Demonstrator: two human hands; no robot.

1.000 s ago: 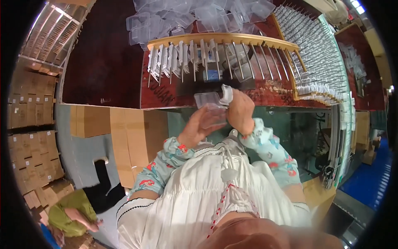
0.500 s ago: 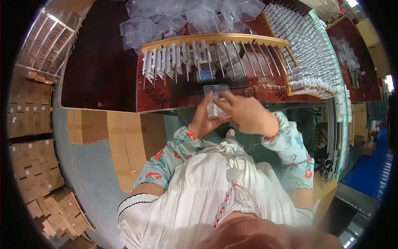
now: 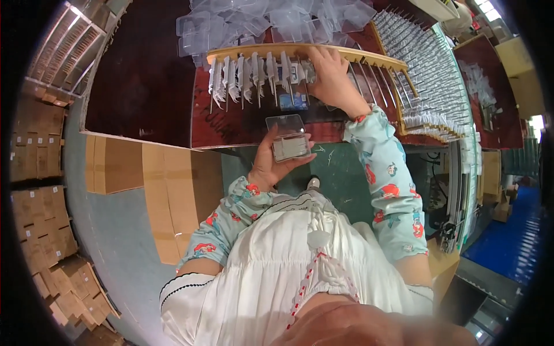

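Observation:
My left hand [image 3: 269,161] holds a small clear plastic box [image 3: 291,148] from below and the side, in front of the table edge. Its transparent lid [image 3: 285,123] stands raised, and pale flat contents lie in the lower part. My right hand [image 3: 332,78] is at the wooden rack [image 3: 254,52], its fingers bent together by the top bar. A greyish piece shows beside its thumb; what the fingers grip is hidden. White thin pieces [image 3: 234,81] hang on the rack's left metal pegs, while several pegs to the right are bare. A blue packet [image 3: 293,102] lies under the pegs.
Clear plastic boxes [image 3: 231,26] are heaped behind the rack. A larger rack [image 3: 421,63] of densely packed white pieces stands at the right. Dark red table [image 3: 138,81] extends left. Cardboard cartons [image 3: 167,196] sit on the floor below, with more stacked [image 3: 43,219] far left.
My right hand has left the clear box and reached forward to the rack. My left hand keeps the box, which is now tilted with its lid raised and has moved slightly left.

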